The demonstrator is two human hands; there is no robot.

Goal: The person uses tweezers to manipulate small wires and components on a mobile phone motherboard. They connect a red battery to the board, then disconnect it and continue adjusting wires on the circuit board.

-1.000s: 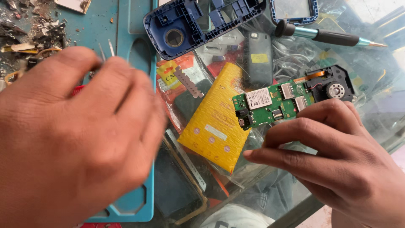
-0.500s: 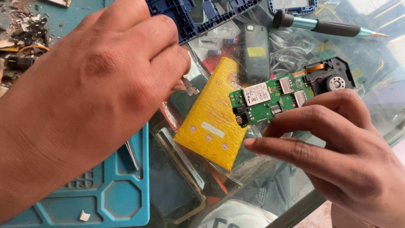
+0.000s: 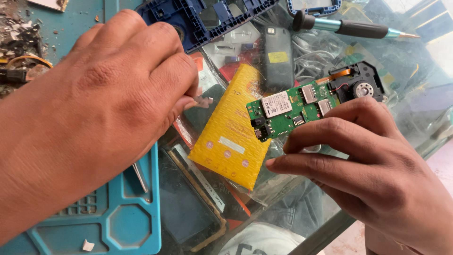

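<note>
My right hand [image 3: 373, 165] pinches a green circuit board [image 3: 288, 113] by its lower edge and holds it above the glass tabletop. A black module with a round metal part [image 3: 357, 85] hangs on the board's right end by an orange ribbon. My left hand [image 3: 104, 108] hovers left of the board with its fingers curled shut, its fingertips close to a yellow padded pouch [image 3: 231, 137]. Whatever may be inside that fist is hidden. A thin metal rod [image 3: 140, 177] shows under the left palm, lying on the blue work mat [image 3: 127, 212].
A blue plastic phone housing [image 3: 207, 19] and a screwdriver with a black and teal handle [image 3: 349, 28] lie at the back. A dark phone [image 3: 277, 56] sits under the glass. Scrap parts [image 3: 21, 42] pile at the far left. The glass edge [image 3: 325, 231] runs at lower right.
My left hand has moved right and up toward the board and the yellow pouch, uncovering more of the blue mat. The right hand keeps the board in nearly the same place.
</note>
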